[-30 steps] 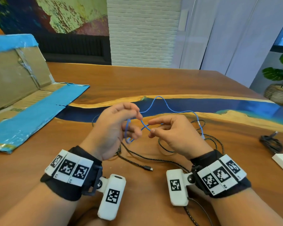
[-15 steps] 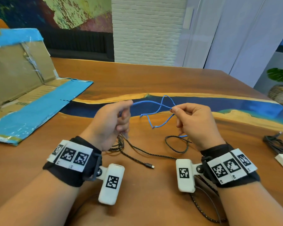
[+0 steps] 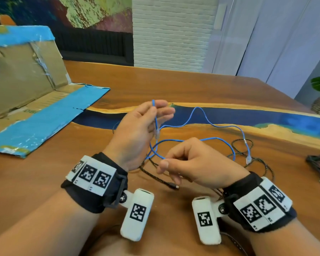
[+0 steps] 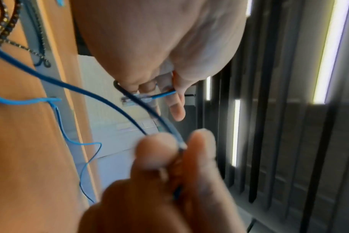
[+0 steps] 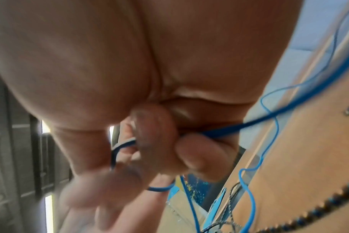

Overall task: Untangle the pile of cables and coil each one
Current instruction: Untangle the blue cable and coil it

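Your thin blue cable hangs looped above the table. The black braided cable lies tangled beneath it.

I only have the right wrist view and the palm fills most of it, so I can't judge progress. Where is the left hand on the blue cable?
Observer: The left hand is raised above the table. It pinches the blue cable near one end, and that end's connector hangs below the fingers.
Operator: And the other end?
Observer: The far connector is out to the right, free of both hands, by a loop of the black braided cable.
Operator: Any coil formed yet?
Observer: No neat coil. In the head view the right hand pinches one loose loop, and the rest of the cable runs slack.
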A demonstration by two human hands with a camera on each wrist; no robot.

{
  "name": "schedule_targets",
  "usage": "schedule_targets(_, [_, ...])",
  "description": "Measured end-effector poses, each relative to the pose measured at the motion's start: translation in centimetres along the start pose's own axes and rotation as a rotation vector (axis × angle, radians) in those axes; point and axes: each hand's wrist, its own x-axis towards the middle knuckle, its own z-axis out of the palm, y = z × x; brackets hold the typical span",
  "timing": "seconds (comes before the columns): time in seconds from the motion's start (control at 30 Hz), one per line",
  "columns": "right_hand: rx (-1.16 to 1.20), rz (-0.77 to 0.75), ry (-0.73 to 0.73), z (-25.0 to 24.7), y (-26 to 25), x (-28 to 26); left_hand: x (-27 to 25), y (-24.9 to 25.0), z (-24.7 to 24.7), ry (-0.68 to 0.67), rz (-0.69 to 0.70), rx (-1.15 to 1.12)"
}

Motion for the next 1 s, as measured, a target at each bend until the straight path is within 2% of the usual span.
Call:
schedule_targets(0.17, [0.458,-0.013,0.338,-1.0,0.5,0.6,-0.5,-0.3,-0.1,-0.164,-0.083,0.483])
schedule_targets(0.23, [0.485,0.004,0.435,-1.7,0.9,0.6,-0.5,-0.1,0.0,-0.188,-0.097,0.536])
schedule_targets(0.37, [0.444,0.002,0.526,-1.4,1.0,0.8,-0.4,0.0,0.0,-0.18,-0.088,0.644])
schedule_targets(0.5, [0.394,-0.041,0.647,-1.3,1.1,1.1,-0.7,0.3,-0.1,-0.201,-0.071,0.641])
schedule_targets(0.6, [0.372,-0.066,0.71,-1.9,0.9,0.7,-1.1,0.5,0.1,-0.291,-0.085,0.558])
schedule_targets(0.67, [0.369,-0.066,0.713,-2.1,0.8,0.6,-1.3,0.5,0.1,-0.33,-0.14,0.399])
schedule_targets(0.77, [0.378,-0.073,0.709,-2.1,0.7,0.7,-1.4,0.8,0.0,-0.32,-0.218,0.205])
schedule_targets(1.0, [0.338,-0.111,0.746,-2.3,1.1,0.7,-1.3,0.5,0.3,-0.301,-0.149,0.045])
